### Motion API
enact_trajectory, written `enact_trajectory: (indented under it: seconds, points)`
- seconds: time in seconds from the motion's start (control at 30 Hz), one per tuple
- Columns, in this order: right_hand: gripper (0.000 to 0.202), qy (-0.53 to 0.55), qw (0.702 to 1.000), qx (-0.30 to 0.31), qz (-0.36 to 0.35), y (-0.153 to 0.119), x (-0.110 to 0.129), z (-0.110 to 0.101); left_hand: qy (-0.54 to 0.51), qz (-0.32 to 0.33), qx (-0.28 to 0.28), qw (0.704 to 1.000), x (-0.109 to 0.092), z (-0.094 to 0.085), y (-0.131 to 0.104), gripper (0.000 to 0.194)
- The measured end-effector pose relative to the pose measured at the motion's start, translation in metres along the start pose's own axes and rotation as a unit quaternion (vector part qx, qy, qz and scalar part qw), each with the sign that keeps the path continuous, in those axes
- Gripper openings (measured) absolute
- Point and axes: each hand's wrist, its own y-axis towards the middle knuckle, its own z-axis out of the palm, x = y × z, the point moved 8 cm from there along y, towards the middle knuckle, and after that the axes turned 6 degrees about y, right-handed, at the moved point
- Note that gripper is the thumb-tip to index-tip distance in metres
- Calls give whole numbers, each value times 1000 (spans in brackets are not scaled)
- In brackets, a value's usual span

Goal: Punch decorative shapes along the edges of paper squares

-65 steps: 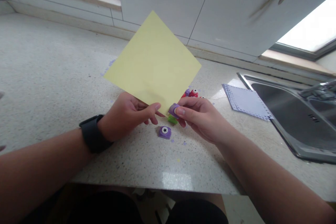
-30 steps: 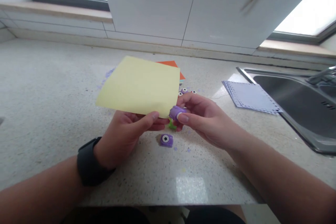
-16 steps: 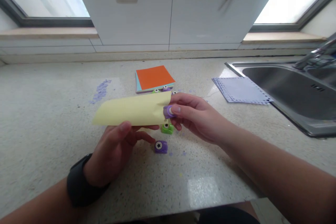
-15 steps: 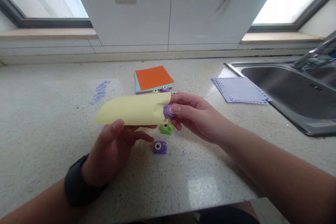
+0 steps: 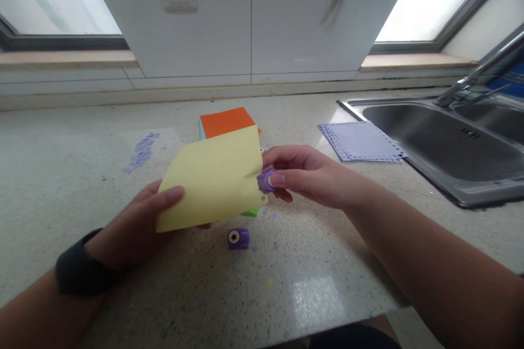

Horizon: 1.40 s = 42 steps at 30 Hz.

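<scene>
A sheet of yellow paper (image 5: pixel 210 174) is held up over the counter, tilted. My left hand (image 5: pixel 151 212) grips its left side, thumb on top and the other fingers mostly hidden beneath. Between the thumb and fingers of my right hand (image 5: pixel 303 177) is a small purple craft punch (image 5: pixel 267 180), set on the sheet's right edge. Star-shaped cutouts show along that edge near the punch. Below the sheet, another purple punch (image 5: pixel 238 239) with a star on its white button lies on the counter. A green punch (image 5: pixel 251 212) is largely covered by the paper.
Orange paper (image 5: pixel 227 122) tops a stack behind the yellow sheet. Pale lilac sheets with punched borders (image 5: pixel 364 140) lie on the right, beside the steel sink (image 5: pixel 434 131). Purple paper bits (image 5: pixel 142 152) are piled on the left, with a few scattered near the punches.
My left hand has shifted left along the sheet and now grips its left side. The yellow paper has flattened and tilted toward me. The punch stays at its right edge.
</scene>
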Motion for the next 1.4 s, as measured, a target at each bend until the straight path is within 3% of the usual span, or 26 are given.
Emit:
enact_trajectory:
  seconds: [0.13,0.33,0.47,0.63,0.83,1.0,1.13,1.4]
  points:
    - [23,21,999,-8,33,2,-4,-3,58,-16,-98,993,6,-4,2,23]
    - [17,22,996,-49,75,8,-11,-8,77,6,-158,984,2,-4,0,34]
    - [21,33,995,-68,72,4,-24,-11,45,-7,-149,988,4,-4,-1,44]
    - [28,52,994,-82,54,-3,-33,-17,3,-50,-112,992,8,-3,0,43]
    - [27,22,994,-76,70,-4,-36,-22,57,-94,-105,988,13,-4,3,37]
    - [28,48,991,-102,74,-7,-43,-25,70,-65,-124,988,10,-5,1,44]
    - [30,72,990,-110,42,-10,-41,-22,22,-58,-137,989,10,-7,-2,44]
    - [33,47,991,-117,50,-13,-45,-24,22,-46,-160,986,12,-9,-2,50]
